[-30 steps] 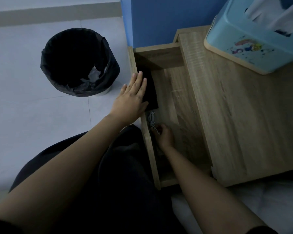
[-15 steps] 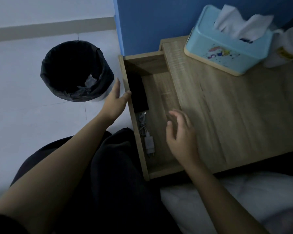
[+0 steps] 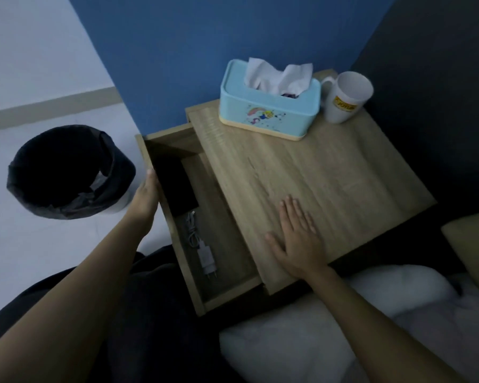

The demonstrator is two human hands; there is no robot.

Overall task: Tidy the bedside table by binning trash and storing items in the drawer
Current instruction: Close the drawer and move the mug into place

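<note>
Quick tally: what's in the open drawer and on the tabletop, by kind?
Drawer, dark flat object: 1
Drawer, white charger with cable: 1
Tabletop, tissue box: 1
Tabletop, white mug: 1
Total: 4

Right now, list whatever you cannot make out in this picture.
Head view only:
Bin contents: mostly lost in the black liner and dim light.
Flat dark thing in the drawer: too dark to identify.
Mug label: too blurred to read.
Drawer's inner part: hidden under the tabletop.
</note>
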